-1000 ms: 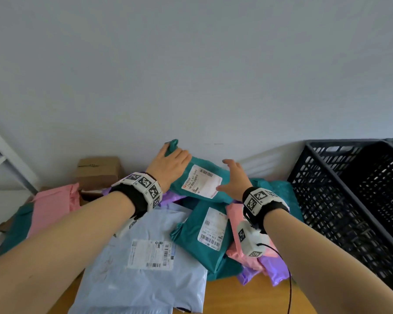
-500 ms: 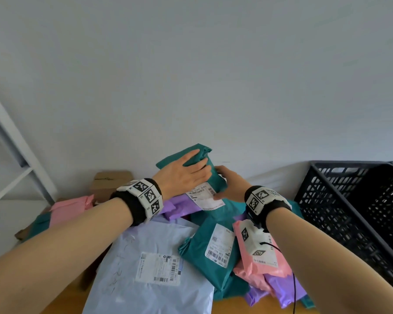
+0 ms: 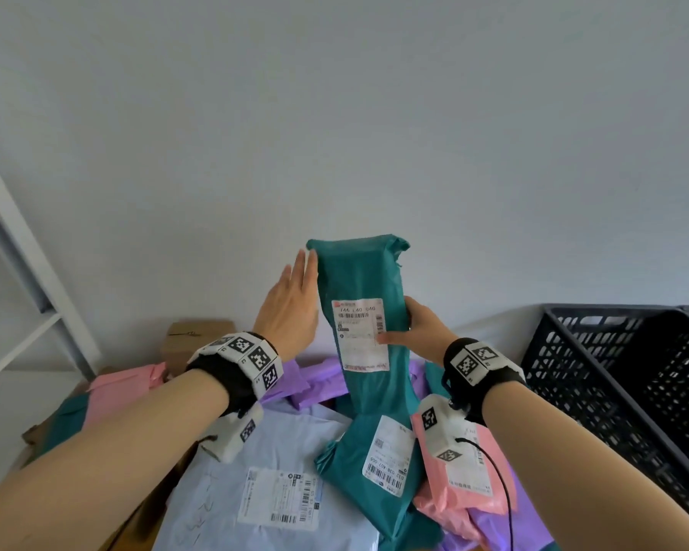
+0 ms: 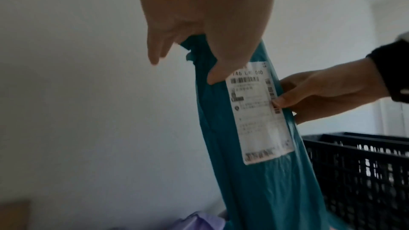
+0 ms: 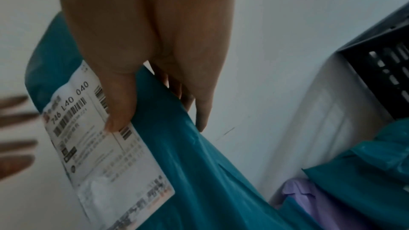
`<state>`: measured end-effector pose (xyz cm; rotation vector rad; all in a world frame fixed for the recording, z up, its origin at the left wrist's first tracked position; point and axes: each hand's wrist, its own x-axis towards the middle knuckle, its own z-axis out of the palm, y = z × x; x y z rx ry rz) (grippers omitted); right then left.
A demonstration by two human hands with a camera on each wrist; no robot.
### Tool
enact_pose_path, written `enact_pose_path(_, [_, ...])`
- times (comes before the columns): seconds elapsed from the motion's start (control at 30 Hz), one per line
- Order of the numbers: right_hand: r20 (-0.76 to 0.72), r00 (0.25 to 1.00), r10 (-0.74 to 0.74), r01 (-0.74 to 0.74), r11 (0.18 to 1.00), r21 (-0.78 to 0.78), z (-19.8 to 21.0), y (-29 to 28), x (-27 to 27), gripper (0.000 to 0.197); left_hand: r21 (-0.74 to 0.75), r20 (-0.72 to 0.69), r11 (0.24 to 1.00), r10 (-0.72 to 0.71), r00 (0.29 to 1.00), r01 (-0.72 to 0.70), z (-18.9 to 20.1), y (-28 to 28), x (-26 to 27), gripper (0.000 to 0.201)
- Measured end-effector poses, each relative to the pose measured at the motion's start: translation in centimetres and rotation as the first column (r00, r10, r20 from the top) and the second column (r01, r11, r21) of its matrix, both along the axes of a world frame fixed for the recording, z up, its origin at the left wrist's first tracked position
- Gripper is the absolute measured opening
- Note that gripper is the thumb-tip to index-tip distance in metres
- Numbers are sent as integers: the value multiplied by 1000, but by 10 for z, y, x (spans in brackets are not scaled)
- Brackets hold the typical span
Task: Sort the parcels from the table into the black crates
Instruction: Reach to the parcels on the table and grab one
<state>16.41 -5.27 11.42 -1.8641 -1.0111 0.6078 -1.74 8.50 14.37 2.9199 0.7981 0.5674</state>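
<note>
A teal parcel (image 3: 359, 280) with a white label (image 3: 361, 336) stands upright above the pile, in front of the wall. My right hand (image 3: 408, 330) grips its right edge, thumb on the label and fingers behind; the right wrist view shows that hand (image 5: 143, 45) on the parcel (image 5: 199, 163). My left hand (image 3: 299, 288) has straight fingers beside the parcel's left edge. In the left wrist view its thumb (image 4: 213, 76) lies by the parcel (image 4: 254, 172) near the label's top. A black crate (image 3: 573, 395) stands to the right.
More parcels are piled on the table: a large pale blue mailer (image 3: 279, 463), another teal one (image 3: 359, 471), a pink one (image 3: 462, 495) and purple ones (image 3: 315, 377). A cardboard box (image 3: 191, 340) sits back left, next to a white shelf frame (image 3: 28, 272).
The teal parcel rose off the pile and turned upright. My left hand left its top and opened beside it. My right hand moved to grip its right edge.
</note>
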Motion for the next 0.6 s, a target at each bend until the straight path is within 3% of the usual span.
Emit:
enact_pose_path(0.1, [-153,988,-27,45,992,119,8,1,2,54,-396,49,917,-26,998,43,-1,-2,5,81])
enact_pose_path(0.23, [-343,939,39,44,972,231,25,-2,1,49,-736,312,631,-4,950,245,-1,-1,15,72])
enact_pose_path(0.33, [-378,923,72,41,958,283,36,-2,-1,49,-807,384,496,27,923,321,8,-2,19,69])
enact_pose_path(0.6, [-492,851,183,86,876,474,44,-1,1,57,-826,468,411,117,876,386,20,-1,23,61])
